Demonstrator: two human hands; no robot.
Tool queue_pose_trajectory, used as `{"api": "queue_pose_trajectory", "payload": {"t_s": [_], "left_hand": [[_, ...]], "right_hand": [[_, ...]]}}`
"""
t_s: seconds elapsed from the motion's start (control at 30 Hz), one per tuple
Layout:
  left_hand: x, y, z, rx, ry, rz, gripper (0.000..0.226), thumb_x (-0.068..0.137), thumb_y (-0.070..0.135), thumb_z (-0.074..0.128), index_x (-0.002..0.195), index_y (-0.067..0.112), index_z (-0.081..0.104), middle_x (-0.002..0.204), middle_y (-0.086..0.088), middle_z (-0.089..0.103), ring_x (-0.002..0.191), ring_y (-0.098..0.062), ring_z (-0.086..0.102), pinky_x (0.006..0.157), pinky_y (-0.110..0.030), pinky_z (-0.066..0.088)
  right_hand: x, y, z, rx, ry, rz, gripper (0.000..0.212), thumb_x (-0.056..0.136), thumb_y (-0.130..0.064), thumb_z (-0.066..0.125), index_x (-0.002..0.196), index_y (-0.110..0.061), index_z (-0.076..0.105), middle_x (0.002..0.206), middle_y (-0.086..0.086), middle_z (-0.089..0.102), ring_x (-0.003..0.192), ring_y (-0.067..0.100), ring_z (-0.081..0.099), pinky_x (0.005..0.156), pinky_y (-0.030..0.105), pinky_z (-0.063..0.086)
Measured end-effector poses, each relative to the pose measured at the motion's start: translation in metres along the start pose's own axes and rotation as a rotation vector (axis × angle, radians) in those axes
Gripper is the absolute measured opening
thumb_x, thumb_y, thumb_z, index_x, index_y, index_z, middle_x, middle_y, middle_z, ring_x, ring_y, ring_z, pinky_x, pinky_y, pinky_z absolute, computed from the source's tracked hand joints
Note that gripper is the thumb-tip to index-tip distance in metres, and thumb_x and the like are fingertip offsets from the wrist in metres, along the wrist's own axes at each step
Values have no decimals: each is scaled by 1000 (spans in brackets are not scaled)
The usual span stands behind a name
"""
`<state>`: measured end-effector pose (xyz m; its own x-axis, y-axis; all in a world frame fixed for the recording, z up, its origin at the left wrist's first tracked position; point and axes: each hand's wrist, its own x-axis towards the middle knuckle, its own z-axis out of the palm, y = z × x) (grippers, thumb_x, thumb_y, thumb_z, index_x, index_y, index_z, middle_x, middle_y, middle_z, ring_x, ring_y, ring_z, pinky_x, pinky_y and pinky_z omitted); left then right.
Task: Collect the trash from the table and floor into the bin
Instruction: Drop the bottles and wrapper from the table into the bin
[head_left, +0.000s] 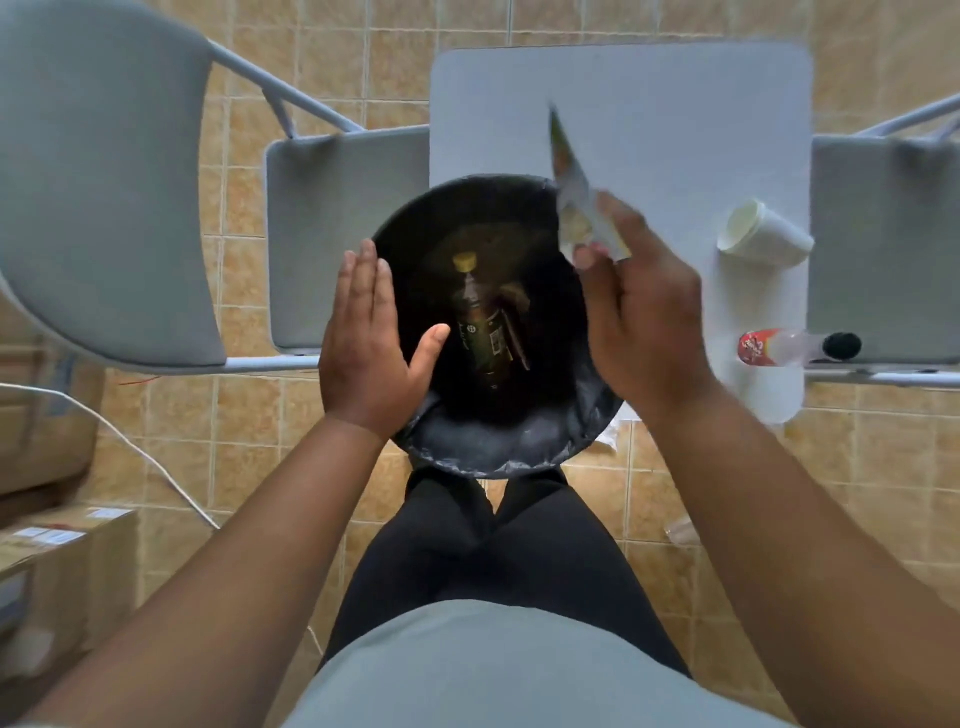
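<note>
Wrapper (571, 192) is pinched at its near end in our right grip (639, 312), thumb and fingers curled round it, just above the right rim of the bin (467, 452). Our left grip (363, 338) is flat and empty at the bin's left rim. We judge the wrapper light, thin and floppy, so an end pinch suits it. A paper cup (763, 234) and a plastic bottle (789, 345) lie on the surface (649, 93), at its right.
</note>
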<state>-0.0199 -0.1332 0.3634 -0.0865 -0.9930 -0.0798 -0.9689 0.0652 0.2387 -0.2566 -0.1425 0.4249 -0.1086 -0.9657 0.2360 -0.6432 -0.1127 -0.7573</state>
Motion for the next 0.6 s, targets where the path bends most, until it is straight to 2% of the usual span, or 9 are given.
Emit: {"api": "queue_pose_trajectory", "payload": {"t_s": [0.1,0.2,0.3,0.43,0.5,0.6], "left_hand": [[0,7,1,-5,-2,12,83,95,58,37,154,1,24,165,-12,14,153,-27,9,122,-32,10],[-3,13,3,13,-4,9,83,95,59,36,154,3,24,165,-11,13,153,-26,8,121,-33,11],[-5,19,5,26,-7,6,82,96,60,35,155,4,24,165,-10,13,153,-26,8,121,-33,10],[-6,28,9,28,-2,22,81,96,59,35,154,3,25,165,-11,15,153,-27,8,122,-35,11],[-4,34,11,27,-4,31,81,96,59,36,154,2,26,165,-12,15,153,-27,9,123,-36,12],[0,45,12,22,-11,58,81,96,57,38,153,1,26,165,-13,15,153,-28,9,123,-37,13]], "right_hand": [[-25,1,29,-36,-244,90,36,99,-13,52,135,-9,55,126,7,64,115,18,58,101,14,39],[-39,18,50,-190,-416,304,46,100,-21,50,145,-13,42,134,8,56,122,24,53,102,34,47],[-41,26,57,-276,-497,434,54,100,-28,52,148,-14,33,138,10,50,126,27,49,102,37,45],[-41,23,42,-207,-376,274,47,97,-26,57,140,-10,49,131,7,58,121,22,55,102,32,49],[-40,22,22,-173,-214,168,39,95,-20,60,131,-6,59,123,9,65,114,22,61,99,27,49],[-35,37,-20,-177,80,100,26,92,-11,62,116,-4,69,107,10,72,98,24,67,89,28,54]]}}
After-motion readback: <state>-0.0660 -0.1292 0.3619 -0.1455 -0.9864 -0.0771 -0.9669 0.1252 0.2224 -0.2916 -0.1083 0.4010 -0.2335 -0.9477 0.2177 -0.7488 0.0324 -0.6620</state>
